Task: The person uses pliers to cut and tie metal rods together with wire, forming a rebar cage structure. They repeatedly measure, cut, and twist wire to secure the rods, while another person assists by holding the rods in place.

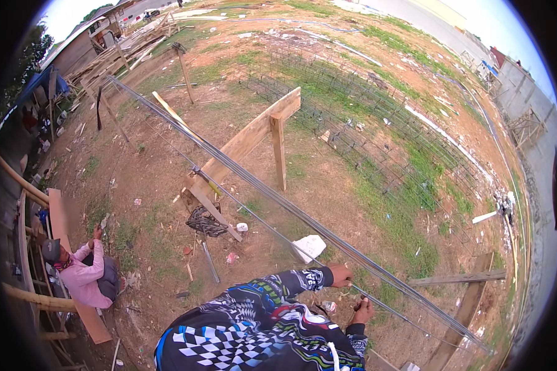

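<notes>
A thin steel rod (387, 307) runs slantwise beneath a bundle of long steel bars (291, 207). My left hand (339, 275) is closed around the rod, its arm reaching across from the left. Just to the right and nearer me, my right hand (363, 309) has its fingers pinched together beside the same rod. Whatever small thing those fingers may hold is too small to make out. A wooden trestle (250, 139) stands under the bars, and a tool with a yellow handle (214, 187) rests by its near end.
To the left, a person in a pink shirt (90, 272) crouches beside a plank (59, 216). A white block-like object (309, 248) and a dark bag (205, 221) lie on the ground. Wire-tied rebar cages (377, 148) stretch over the grass. A timber beam (458, 278) lies at right.
</notes>
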`<control>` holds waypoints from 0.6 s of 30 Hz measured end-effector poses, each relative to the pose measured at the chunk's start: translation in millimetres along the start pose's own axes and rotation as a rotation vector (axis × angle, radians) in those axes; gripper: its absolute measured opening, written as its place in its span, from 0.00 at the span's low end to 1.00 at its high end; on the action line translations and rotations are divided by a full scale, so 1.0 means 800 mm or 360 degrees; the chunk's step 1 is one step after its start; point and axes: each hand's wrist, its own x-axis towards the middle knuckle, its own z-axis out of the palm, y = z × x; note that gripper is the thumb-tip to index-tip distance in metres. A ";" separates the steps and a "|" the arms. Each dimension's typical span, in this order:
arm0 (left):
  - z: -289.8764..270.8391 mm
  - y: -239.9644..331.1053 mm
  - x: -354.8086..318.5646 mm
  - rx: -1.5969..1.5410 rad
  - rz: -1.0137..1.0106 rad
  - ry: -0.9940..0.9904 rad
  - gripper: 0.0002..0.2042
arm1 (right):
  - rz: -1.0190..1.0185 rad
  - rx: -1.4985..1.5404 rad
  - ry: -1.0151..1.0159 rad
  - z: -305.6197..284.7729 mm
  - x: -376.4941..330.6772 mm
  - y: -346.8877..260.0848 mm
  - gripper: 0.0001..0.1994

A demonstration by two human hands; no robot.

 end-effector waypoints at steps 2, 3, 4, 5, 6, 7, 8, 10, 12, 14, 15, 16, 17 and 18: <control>0.012 -0.017 -0.009 -0.0253 0.0129 0.0502 0.13 | 0.0125 0.0123 0.0023 -0.026 0.015 -0.017 0.17; -0.023 -0.072 -0.050 -0.0111 0.0104 0.0658 0.13 | 0.0188 0.0250 0.0091 0.041 -0.004 0.012 0.17; -0.028 -0.087 -0.065 -0.0106 0.0084 0.0886 0.13 | 0.0221 0.0222 0.0151 0.045 -0.009 0.001 0.16; -0.033 -0.101 -0.081 -0.0095 0.0061 0.1112 0.13 | 0.0253 0.0193 0.0212 0.048 -0.015 -0.011 0.16; -0.056 -0.092 -0.097 -0.0254 -0.0052 0.1183 0.14 | 0.0280 0.0164 0.0127 0.041 -0.023 -0.030 0.16; -0.089 -0.083 -0.117 -0.0396 -0.0162 0.1242 0.16 | 0.0304 0.0180 0.0114 0.037 -0.025 -0.035 0.16; -0.112 -0.088 -0.133 -0.0496 -0.0321 0.1304 0.17 | 0.0331 0.0197 0.0082 0.034 -0.025 -0.037 0.16; -0.157 -0.104 -0.157 -0.0530 -0.0514 0.1564 0.17 | 0.0372 0.0247 0.0041 0.031 -0.018 -0.037 0.15; -0.196 -0.124 -0.184 -0.0557 -0.0675 0.1843 0.17 | 0.0420 0.0302 0.0018 0.027 -0.011 -0.035 0.15; -0.212 -0.154 -0.208 -0.0533 -0.0836 0.2086 0.14 | 0.0454 0.0344 -0.0027 0.022 -0.003 -0.030 0.16; -0.209 -0.179 -0.219 -0.0404 -0.0890 0.2258 0.13 | 0.0473 0.0362 -0.0062 0.023 0.002 -0.028 0.17; -0.204 -0.199 -0.229 -0.0386 -0.0962 0.2310 0.12 | 0.0465 0.0360 -0.0070 0.024 0.004 -0.028 0.18; -0.198 -0.217 -0.238 -0.0371 -0.1031 0.2357 0.12 | 0.0455 0.0360 -0.0073 0.025 0.005 -0.027 0.18; -0.192 -0.232 -0.244 -0.0358 -0.1098 0.2401 0.12 | 0.0444 0.0359 -0.0071 0.027 0.006 -0.028 0.19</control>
